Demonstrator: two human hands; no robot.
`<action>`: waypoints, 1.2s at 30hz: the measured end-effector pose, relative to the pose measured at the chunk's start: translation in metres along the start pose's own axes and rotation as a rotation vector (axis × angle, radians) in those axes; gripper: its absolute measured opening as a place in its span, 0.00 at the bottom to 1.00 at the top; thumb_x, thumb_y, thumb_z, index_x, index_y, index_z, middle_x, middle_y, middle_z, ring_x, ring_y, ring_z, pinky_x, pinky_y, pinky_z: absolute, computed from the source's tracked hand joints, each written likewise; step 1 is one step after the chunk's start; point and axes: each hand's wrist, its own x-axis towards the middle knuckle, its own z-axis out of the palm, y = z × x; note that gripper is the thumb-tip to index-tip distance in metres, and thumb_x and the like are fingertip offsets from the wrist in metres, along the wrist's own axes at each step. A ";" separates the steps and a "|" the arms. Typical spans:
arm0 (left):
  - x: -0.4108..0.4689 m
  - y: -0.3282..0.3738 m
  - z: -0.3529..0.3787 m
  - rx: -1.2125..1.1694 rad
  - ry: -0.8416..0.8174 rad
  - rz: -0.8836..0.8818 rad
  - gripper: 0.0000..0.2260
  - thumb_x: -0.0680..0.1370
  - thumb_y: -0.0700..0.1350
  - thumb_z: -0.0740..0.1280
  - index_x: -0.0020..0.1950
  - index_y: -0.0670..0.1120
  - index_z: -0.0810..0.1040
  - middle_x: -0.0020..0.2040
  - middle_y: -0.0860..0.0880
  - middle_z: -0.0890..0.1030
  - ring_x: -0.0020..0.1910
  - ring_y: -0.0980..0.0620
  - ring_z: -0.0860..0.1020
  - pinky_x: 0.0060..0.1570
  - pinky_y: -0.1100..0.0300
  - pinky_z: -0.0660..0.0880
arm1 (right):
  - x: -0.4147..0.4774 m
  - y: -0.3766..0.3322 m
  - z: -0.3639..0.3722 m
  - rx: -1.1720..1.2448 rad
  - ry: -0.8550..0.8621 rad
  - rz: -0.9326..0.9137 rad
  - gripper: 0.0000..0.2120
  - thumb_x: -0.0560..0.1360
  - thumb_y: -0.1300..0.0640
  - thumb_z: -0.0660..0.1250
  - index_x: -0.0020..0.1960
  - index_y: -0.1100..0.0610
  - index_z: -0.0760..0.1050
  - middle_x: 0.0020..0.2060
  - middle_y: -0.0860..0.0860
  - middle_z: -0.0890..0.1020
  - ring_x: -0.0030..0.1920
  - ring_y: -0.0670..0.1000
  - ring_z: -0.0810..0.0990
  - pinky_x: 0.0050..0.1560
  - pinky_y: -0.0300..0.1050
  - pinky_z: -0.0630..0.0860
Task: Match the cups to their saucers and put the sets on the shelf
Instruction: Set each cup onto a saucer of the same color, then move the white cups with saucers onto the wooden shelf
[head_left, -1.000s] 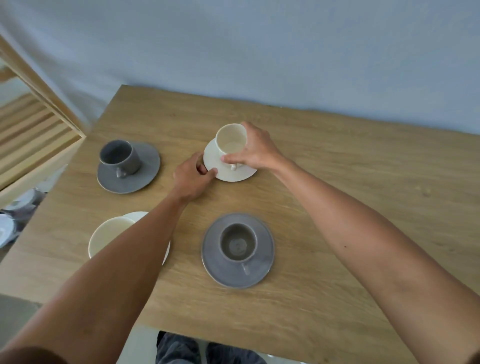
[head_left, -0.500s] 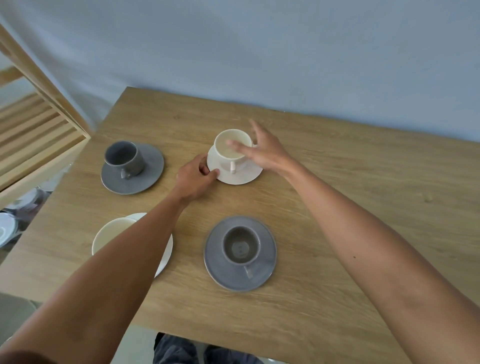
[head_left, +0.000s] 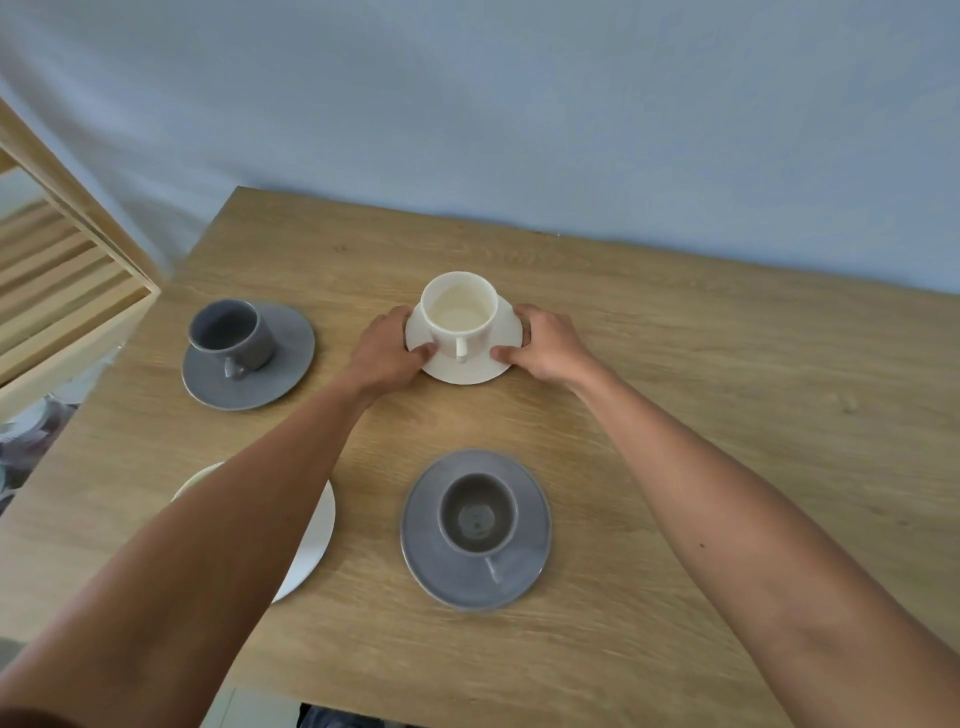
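Observation:
A white cup (head_left: 458, 317) stands upright on a white saucer (head_left: 470, 364) at the middle of the wooden table (head_left: 701, 415). My left hand (head_left: 387, 353) grips the saucer's left rim and my right hand (head_left: 545, 345) grips its right rim. A grey cup (head_left: 228, 335) sits on a grey saucer (head_left: 283, 364) at the left. Another grey cup (head_left: 478, 517) sits on a grey saucer (head_left: 431, 551) near the front. A second white saucer (head_left: 317, 535) lies under my left forearm, and what it carries is mostly hidden.
A slatted wooden shelf (head_left: 62, 291) stands just left of the table. A pale blue wall (head_left: 519, 104) runs behind the table's far edge. The table's front edge is close to my body.
My right hand let go of the white cup, which now stands on its saucer, and moved to the saucer's right rim. My left hand closed on the left rim.

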 end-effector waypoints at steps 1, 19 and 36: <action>0.000 0.000 0.000 -0.016 -0.002 -0.002 0.24 0.75 0.47 0.70 0.70 0.46 0.69 0.63 0.46 0.77 0.61 0.45 0.75 0.61 0.45 0.73 | 0.000 0.001 0.001 0.032 -0.002 0.004 0.31 0.69 0.48 0.78 0.68 0.55 0.74 0.59 0.53 0.81 0.60 0.56 0.78 0.55 0.47 0.74; -0.006 0.009 -0.062 -0.375 0.007 -0.029 0.24 0.77 0.43 0.70 0.71 0.51 0.67 0.50 0.52 0.78 0.46 0.56 0.79 0.33 0.70 0.73 | 0.007 -0.059 -0.023 0.417 -0.095 0.000 0.37 0.72 0.60 0.76 0.76 0.52 0.63 0.42 0.50 0.78 0.29 0.47 0.77 0.28 0.41 0.74; -0.050 -0.073 -0.261 -0.396 0.193 -0.035 0.22 0.77 0.42 0.70 0.68 0.49 0.68 0.48 0.49 0.79 0.41 0.54 0.79 0.35 0.62 0.73 | 0.026 -0.271 0.042 0.378 -0.246 -0.192 0.37 0.74 0.61 0.74 0.78 0.55 0.60 0.45 0.53 0.79 0.36 0.49 0.77 0.29 0.40 0.74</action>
